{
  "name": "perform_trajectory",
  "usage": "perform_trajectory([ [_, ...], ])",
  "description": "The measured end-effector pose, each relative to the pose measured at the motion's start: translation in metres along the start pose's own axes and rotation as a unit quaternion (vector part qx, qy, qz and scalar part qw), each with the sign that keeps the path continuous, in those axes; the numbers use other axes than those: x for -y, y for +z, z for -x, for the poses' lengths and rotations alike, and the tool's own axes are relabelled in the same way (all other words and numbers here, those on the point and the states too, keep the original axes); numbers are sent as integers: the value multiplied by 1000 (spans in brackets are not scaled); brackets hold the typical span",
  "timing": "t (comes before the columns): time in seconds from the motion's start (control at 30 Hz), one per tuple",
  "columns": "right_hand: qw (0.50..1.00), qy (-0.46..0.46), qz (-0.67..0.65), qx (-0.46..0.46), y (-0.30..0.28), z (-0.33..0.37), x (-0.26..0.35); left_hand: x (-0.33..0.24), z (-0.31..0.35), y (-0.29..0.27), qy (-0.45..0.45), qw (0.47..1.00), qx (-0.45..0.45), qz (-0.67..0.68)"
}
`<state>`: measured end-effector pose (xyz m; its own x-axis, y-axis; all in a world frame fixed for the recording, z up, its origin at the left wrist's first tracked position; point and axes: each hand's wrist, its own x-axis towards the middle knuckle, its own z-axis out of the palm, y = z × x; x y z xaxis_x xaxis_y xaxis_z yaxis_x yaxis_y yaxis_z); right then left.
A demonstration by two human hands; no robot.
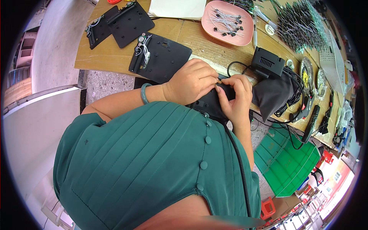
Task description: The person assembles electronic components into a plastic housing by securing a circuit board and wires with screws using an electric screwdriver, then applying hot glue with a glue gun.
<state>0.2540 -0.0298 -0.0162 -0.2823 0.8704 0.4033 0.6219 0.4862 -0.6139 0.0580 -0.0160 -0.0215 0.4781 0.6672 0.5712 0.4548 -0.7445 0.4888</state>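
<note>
A black plastic panel [212, 105] lies under my hands at the table's front edge, tilted and partly hidden by them. My left hand [194, 81], with a green bangle on its wrist, is closed with its fingertips at the panel's upper edge. Facing it, my right hand [237, 96] is closed in a pinch between thumb and forefinger. The fingertips of both hands nearly meet over a tiny brownish part, too small to name. Just left of my left hand rests another black panel [164, 54] with white wires and a small round metal part at its corner.
Two more black panels [130, 23] overlap at the far left. A pink tray [209, 28] holds several small black wired components. To the right are a black box-shaped device [267, 62], bundled cables, pliers-like tools and wired parts. A green crate [283, 161] stands below the table.
</note>
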Motion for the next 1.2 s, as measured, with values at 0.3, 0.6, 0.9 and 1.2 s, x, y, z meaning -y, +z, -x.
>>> perform_trajectory([
  [0.3, 997, 16, -63, 39, -5, 2, 0, 2, -6, -5, -65, 995, 44, 68],
  [0.6, 999, 0, 40, -20, -4, 1, -1, 1, -8, -6, -108, 990, 67, 65],
  [0.9, 997, -41, 4, -64, 1, 7, -6, 2, -4, -1, -36, 999, 24, 4],
  [1.2, 998, -26, -27, -53, -1, 8, -7, 0, -18, -7, 20, 990, 119, -72],
])
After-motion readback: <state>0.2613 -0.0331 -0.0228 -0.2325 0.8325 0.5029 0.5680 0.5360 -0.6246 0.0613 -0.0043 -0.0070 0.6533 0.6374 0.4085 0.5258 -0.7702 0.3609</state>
